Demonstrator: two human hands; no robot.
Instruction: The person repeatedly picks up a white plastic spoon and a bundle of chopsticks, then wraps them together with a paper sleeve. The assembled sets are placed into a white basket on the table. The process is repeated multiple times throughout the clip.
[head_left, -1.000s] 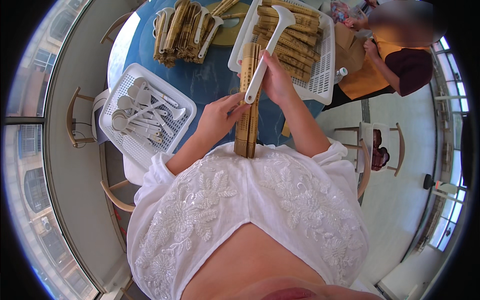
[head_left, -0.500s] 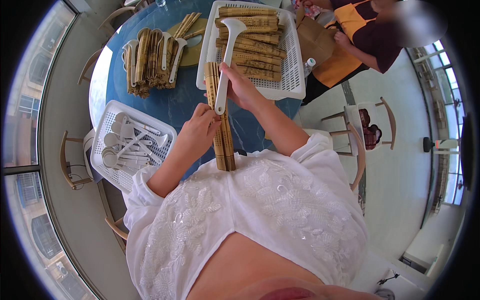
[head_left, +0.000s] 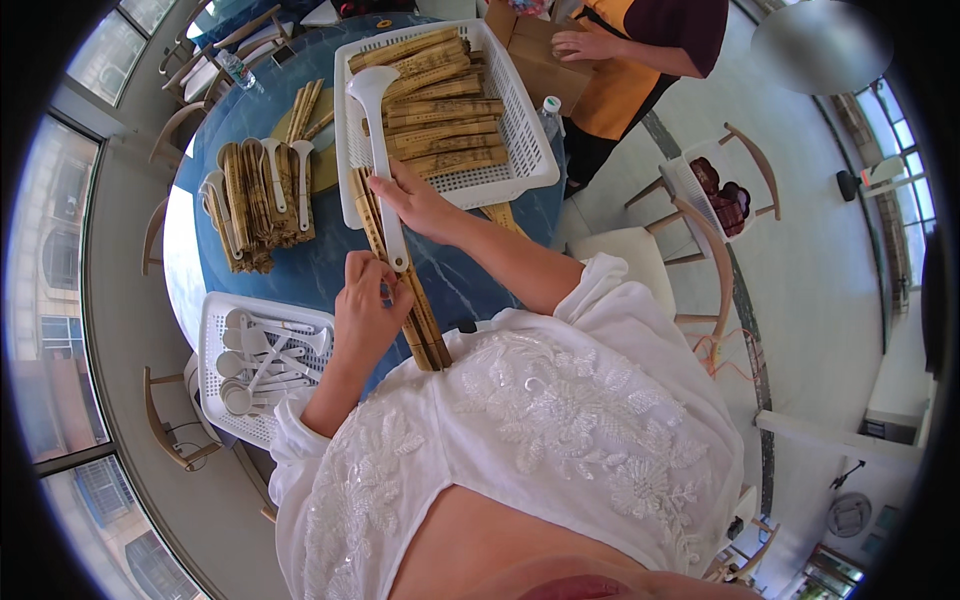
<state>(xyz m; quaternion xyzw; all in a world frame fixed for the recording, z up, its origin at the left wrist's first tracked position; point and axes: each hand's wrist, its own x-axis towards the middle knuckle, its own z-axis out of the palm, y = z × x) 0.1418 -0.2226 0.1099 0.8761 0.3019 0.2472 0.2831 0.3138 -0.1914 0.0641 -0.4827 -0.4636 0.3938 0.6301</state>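
Observation:
My right hand (head_left: 418,202) is closed round a white long-handled spoon (head_left: 380,140) and the upper part of a bundle of long, narrow, tan strips with dark markings (head_left: 422,325). The spoon lies along the strips, bowl away from me, its holed handle end toward me. The bundle's near end rests against my white top. Beside the handle end, my left hand (head_left: 368,305) has its fingers curled and thumb bent in at the bundle's left edge; what they pinch, if anything, is too small to make out.
A white basket (head_left: 535,178) of similar strips stands at the far side of the blue round table (head_left: 330,262). Strip bundles with white spoons (head_left: 262,200) lie at left. A smaller basket (head_left: 210,345) holds several white spoons. A person in an orange apron (head_left: 600,95) stands beyond, hand on a cardboard box (head_left: 535,55).
The view has shifted, and the bundle now slants more, its far end to the left. My left hand's fingers have drawn back from the front of the strips to their left edge.

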